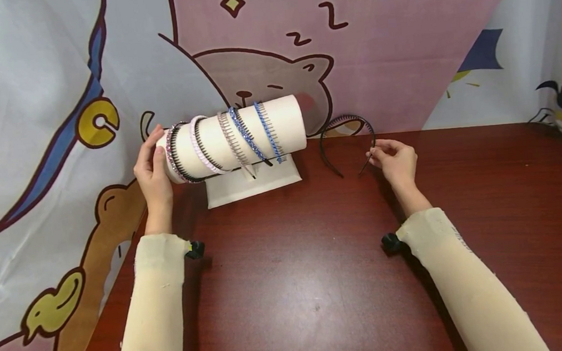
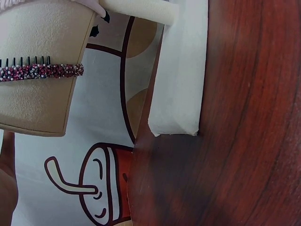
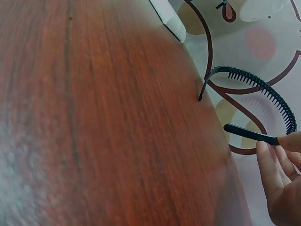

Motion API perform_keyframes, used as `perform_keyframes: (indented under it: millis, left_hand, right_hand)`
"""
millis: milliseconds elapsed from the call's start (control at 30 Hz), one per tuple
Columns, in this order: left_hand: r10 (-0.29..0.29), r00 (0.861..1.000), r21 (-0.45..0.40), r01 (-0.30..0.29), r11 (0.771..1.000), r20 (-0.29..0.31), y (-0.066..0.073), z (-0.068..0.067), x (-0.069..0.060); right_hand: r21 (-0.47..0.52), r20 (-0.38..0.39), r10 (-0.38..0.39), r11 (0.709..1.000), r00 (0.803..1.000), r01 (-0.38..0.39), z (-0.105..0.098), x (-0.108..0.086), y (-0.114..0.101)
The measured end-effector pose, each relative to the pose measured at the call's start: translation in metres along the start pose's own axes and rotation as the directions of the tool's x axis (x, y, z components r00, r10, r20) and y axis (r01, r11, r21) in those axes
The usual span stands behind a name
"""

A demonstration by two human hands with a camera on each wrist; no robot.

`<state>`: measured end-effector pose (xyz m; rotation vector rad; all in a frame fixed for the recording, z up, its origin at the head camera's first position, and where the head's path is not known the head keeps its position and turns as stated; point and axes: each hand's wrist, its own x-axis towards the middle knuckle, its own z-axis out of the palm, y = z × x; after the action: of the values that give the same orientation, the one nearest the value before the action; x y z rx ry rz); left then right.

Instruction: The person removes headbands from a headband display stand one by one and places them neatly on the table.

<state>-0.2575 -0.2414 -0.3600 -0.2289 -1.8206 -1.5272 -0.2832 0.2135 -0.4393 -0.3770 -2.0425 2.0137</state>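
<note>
A padded white headband stand (image 1: 279, 128) carries several toothed headbands round its tilted roll. Among them are a glittery pink-and-black headband (image 2: 42, 71), a pale pink headband (image 1: 199, 146) and a blue headband (image 1: 268, 132). My left hand (image 1: 152, 167) grips the roll's left end, thumb in front; its fingers are mostly hidden in the left wrist view. To the right of the stand, my right hand (image 1: 396, 160) pinches one arm of a black toothed headband (image 3: 251, 134) between thumb and fingers. That headband is upright, its two ends pointing down, apart from the stand.
The stand's flat base (image 1: 254, 184) sits on the dark red wooden table (image 1: 290, 275), near its back edge. Behind the table hangs a cartoon-printed cloth (image 1: 379, 33), which also runs along the left side. Small black devices (image 1: 392, 242) are strapped at both sleeve cuffs.
</note>
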Motion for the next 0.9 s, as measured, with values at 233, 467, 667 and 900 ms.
perform_keyframes:
  millis: [233, 467, 667, 900]
  left_hand:
    - [0.036, 0.999, 0.002, -0.036, 0.999, -0.008, -0.025, -0.003, 0.006]
    - [0.053, 0.999, 0.005, -0.053, 0.999, -0.002, -0.031, -0.005, 0.008]
    - [0.031, 1.000, 0.012, -0.031, 0.999, -0.007, -0.024, -0.004, 0.006]
    - [0.044, 0.999, 0.021, -0.044, 0.999, 0.000, -0.029, -0.005, 0.006]
  right_hand:
    - [0.059, 0.022, 0.038, 0.997, 0.999, -0.040, -0.001, 0.001, -0.001]
    - [0.005, 0.061, 0.068, 0.998, 0.996, -0.069, -0.003, 0.002, -0.001]
    - [-0.066, 0.099, 0.135, 0.989, 0.986, -0.129, -0.005, 0.003, -0.001]
    - [-0.102, 0.150, 0.210, 0.975, 0.966, -0.196, -0.009, 0.007, 0.002]
